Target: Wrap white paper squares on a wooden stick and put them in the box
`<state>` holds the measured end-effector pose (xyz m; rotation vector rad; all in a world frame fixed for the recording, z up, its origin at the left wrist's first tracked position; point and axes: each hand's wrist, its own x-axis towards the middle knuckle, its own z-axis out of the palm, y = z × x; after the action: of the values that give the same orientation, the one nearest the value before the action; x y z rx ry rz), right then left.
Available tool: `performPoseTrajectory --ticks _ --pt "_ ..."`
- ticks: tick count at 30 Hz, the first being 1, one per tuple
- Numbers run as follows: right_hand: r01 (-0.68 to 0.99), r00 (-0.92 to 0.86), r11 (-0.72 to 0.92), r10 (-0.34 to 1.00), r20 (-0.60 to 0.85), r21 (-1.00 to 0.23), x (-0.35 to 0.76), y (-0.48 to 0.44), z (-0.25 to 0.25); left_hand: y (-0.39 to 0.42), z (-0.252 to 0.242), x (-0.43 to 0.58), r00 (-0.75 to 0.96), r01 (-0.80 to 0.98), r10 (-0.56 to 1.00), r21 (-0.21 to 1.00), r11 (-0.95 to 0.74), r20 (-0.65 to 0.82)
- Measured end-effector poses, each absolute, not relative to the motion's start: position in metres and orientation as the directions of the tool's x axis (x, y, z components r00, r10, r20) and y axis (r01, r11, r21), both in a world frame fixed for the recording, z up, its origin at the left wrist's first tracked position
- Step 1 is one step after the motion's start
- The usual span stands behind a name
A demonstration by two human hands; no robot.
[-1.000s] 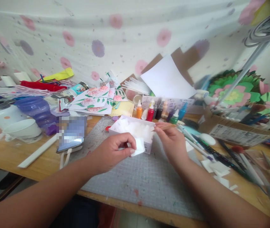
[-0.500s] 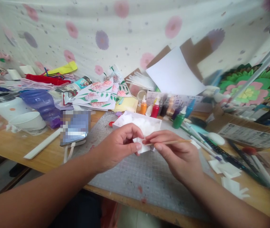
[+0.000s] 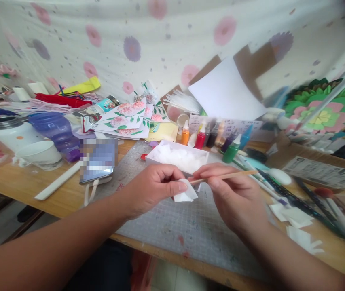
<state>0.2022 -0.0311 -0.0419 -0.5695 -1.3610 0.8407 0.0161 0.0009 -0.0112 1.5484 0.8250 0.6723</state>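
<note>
My left hand (image 3: 155, 189) pinches a small white paper piece (image 3: 185, 195) over the grey cutting mat (image 3: 187, 230). My right hand (image 3: 234, 193) grips a thin wooden stick (image 3: 229, 175), its left tip touching the paper piece. Just behind both hands stands a white box (image 3: 178, 155) filled with white paper pieces.
Small dye bottles (image 3: 211, 139) line up behind the box. A phone (image 3: 97, 161), a white cup (image 3: 40, 153), a purple bottle (image 3: 55, 131) and a white jar (image 3: 10, 131) sit left. Pens, tools and paper scraps (image 3: 293, 218) lie right, with a cardboard box (image 3: 320, 169) and paper flowers (image 3: 324, 115) beyond.
My right hand has brought the stick from above the box down to the paper piece. Both hands have drawn slightly toward me, and the paper has turned in my left fingers.
</note>
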Motion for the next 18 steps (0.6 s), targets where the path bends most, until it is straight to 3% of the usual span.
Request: performPoseTrajectory --ticks 6,18 --pt "-0.195 -0.056 0.569 0.807 0.588 -0.799 0.205 -0.033 -0.036 0.001 -0.014 0.015 0.611 -0.012 0.791 1.000 0.006 0.003" --pt "-0.141 -0.136 0.611 0.768 0.626 -0.779 0.208 -0.036 -0.031 0.002 -0.016 0.012 0.630 -0.054 0.776 0.998 -0.009 0.041"
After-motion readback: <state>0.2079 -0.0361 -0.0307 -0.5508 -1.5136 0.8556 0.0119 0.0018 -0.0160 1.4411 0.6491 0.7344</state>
